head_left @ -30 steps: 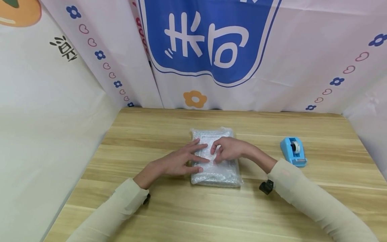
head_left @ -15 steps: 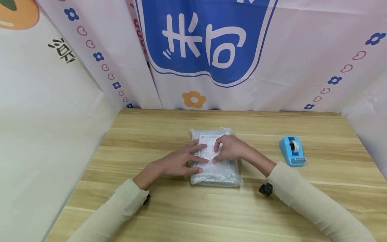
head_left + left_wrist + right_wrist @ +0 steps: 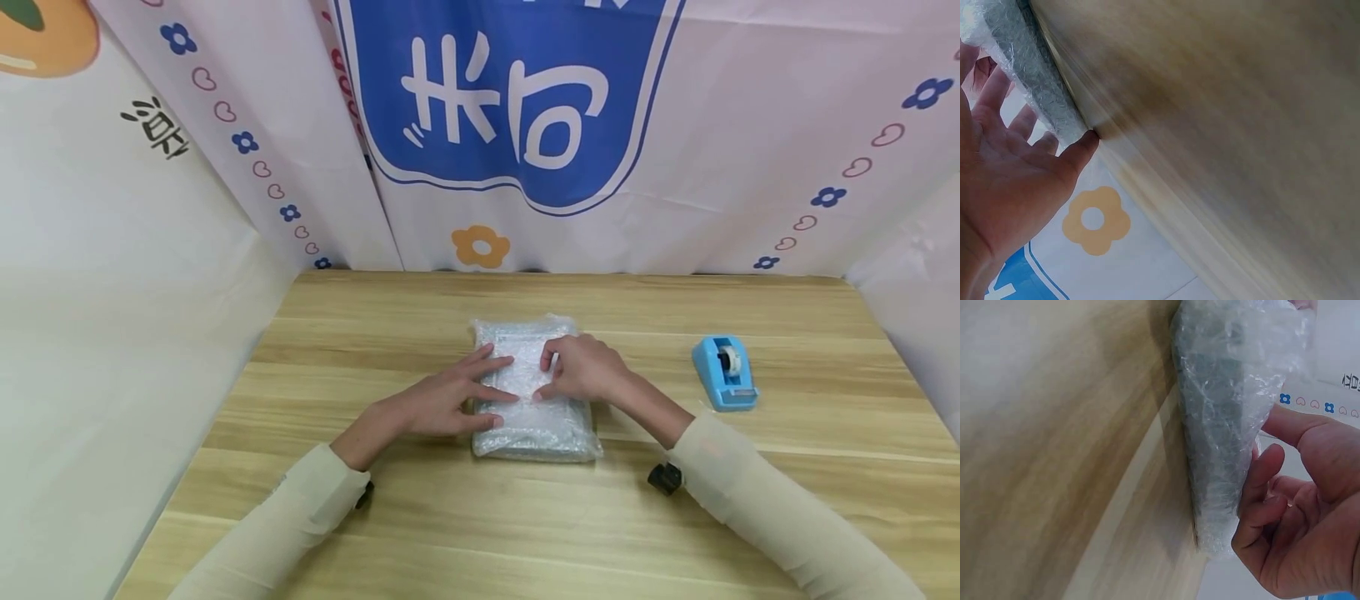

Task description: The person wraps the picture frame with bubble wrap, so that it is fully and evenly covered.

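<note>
A flat, rectangular bubble-wrapped package (image 3: 534, 444) lies on the wooden table; what is inside is blurred by the wrap. My left hand (image 3: 444, 400) rests on its left half with fingers spread. In the left wrist view the left thumb (image 3: 1082, 152) reaches the package's near edge. Over the right half, my right hand (image 3: 591, 372) touches the top with its thumb, the other fingers loosely curled. The right wrist view has the right thumb (image 3: 1291, 427) against the wrap (image 3: 1216, 394) and a gap to the curled fingers (image 3: 1260, 509); nothing visible is held.
A blue tape dispenser (image 3: 726, 375) with a roll of tape stands right of the package, beyond the right forearm. Behind the wooden table (image 3: 480, 533) hangs a printed cloth (image 3: 480, 200); white sheets border both sides.
My right hand has shifted slightly to the right across the package, its thumb moving away from the left fingertips. The left hand and the package stay in place.
</note>
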Tool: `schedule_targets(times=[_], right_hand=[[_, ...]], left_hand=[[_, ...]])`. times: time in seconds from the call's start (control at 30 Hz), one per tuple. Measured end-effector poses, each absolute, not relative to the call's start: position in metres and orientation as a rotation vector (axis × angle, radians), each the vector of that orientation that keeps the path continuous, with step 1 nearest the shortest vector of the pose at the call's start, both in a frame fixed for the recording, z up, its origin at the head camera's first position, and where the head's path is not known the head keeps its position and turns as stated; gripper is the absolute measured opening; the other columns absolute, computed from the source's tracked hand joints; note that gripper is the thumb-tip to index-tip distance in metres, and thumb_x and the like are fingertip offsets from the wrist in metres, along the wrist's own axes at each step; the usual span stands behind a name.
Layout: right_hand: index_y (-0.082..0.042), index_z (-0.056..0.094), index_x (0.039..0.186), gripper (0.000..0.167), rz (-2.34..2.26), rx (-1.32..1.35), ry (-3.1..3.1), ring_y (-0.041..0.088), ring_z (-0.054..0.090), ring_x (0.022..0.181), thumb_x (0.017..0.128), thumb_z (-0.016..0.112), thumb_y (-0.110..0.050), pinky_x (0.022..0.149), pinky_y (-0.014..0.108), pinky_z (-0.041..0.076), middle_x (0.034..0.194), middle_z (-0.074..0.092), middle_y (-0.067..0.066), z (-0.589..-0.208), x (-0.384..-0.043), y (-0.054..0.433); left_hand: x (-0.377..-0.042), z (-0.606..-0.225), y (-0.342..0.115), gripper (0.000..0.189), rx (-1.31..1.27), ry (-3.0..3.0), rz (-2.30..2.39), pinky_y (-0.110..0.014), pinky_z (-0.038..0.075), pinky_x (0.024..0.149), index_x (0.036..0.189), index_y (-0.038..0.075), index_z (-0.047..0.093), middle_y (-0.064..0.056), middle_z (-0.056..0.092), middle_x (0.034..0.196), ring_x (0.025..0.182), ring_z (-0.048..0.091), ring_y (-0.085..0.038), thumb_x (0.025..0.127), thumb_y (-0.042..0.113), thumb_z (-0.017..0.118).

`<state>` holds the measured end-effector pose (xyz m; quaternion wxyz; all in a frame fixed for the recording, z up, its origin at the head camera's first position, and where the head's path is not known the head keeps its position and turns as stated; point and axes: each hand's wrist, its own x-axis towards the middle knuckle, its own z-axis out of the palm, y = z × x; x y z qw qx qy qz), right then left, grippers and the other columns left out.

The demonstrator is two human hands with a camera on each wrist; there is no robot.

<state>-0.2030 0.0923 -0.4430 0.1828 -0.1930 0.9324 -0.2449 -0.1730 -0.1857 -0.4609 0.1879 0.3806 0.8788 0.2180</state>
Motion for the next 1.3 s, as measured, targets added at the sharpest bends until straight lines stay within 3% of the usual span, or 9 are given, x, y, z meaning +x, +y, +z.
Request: schedule_targets(times=[0.37, 0.73, 1.03, 1.3], right_hand=[[-0.014, 0.072, 0.109, 0.033, -0.801, -0.574, 2.579, 0.012, 0.066, 0.075, 0.084, 0.091, -0.025, 0.072, 0.031, 0.052, 0.083, 0.075, -0.006, -0.446, -0.2, 0.103], [-0.012, 0.072, 0.111, 0.032, -0.813, -0.609, 2.584, 0.011, 0.064, 0.073, 0.087, 0.09, -0.022, 0.074, 0.031, 0.051, 0.083, 0.072, -0.006, -0.446, -0.196, 0.105], [-0.01, 0.072, 0.123, 0.033, -0.846, -0.744, 2.568, 0.013, 0.068, 0.085, 0.093, 0.083, -0.021, 0.08, 0.034, 0.057, 0.101, 0.077, 0.002, -0.446, -0.194, 0.108], [-0.005, 0.072, 0.13, 0.036, -0.934, -0.819, 2.641, 0.027, 0.069, 0.106, 0.097, 0.08, -0.018, 0.091, 0.045, 0.059, 0.119, 0.073, 0.011, -0.441, -0.192, 0.12]], left_hand=[[-0.171, -0.458, -0.183, 0.046, 1.102, 2.487, 0.58, -0.061, 0.025, 0.133, 0.149, 0.03, 0.065, 0.001, 0.023, 0.18, 0.17, 0.001, -0.032, 0.108, 0.049, 0.061], [-0.17, -0.455, -0.18, 0.047, 1.125, 2.54, 0.432, -0.061, 0.04, 0.126, 0.15, 0.033, 0.064, 0.004, 0.022, 0.181, 0.17, 0.004, -0.03, 0.11, 0.056, 0.053], [-0.17, -0.459, -0.186, 0.047, 1.16, 2.536, 0.515, -0.062, 0.028, 0.131, 0.151, 0.03, 0.063, 0.001, 0.023, 0.181, 0.17, 0.004, -0.034, 0.109, 0.051, 0.056], [-0.17, -0.449, -0.187, 0.057, 1.274, 2.612, 0.564, -0.064, 0.021, 0.133, 0.157, 0.024, 0.057, -0.006, 0.022, 0.181, 0.169, 0.006, -0.039, 0.104, 0.044, 0.069]])
